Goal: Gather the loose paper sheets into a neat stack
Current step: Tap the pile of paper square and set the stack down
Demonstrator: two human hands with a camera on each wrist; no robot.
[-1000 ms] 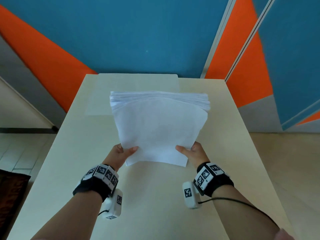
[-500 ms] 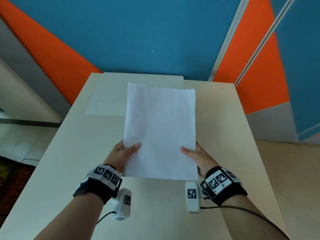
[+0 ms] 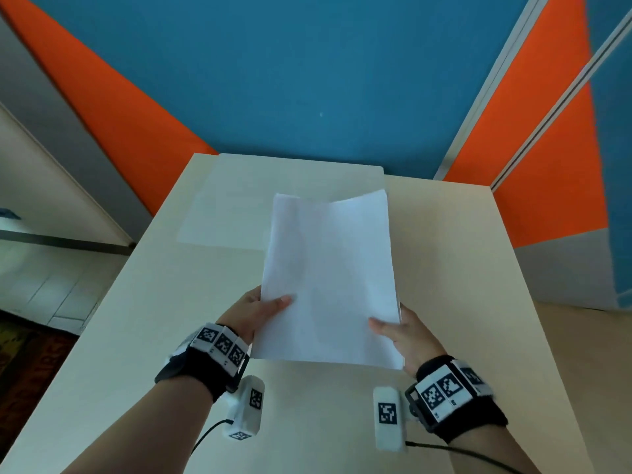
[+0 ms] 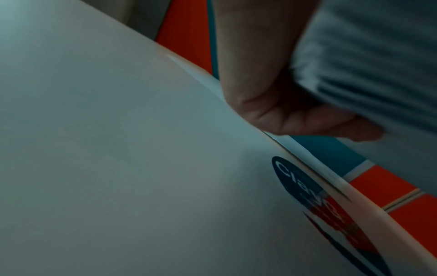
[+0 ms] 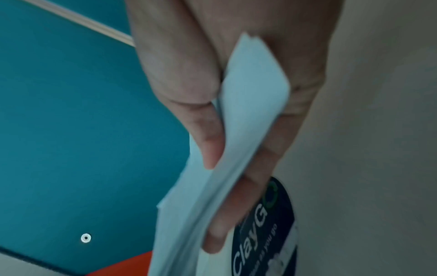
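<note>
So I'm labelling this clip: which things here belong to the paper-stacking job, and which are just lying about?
Job:
paper stack, held above the table
left hand, gripping its left edge
right hand, gripping its right edge

Lying about:
table
pale mat on its far end
round sticker on the table

- The stack of sheets (image 3: 328, 278) you've got is plain white paper, matt, slightly wavy.
- Your desk (image 3: 171, 336) looks like smooth cream laminate with a soft sheen.
- That round sticker (image 5: 264, 233) on it is glossy print.
- Wrist straps (image 3: 201, 367) look like black cloth.
</note>
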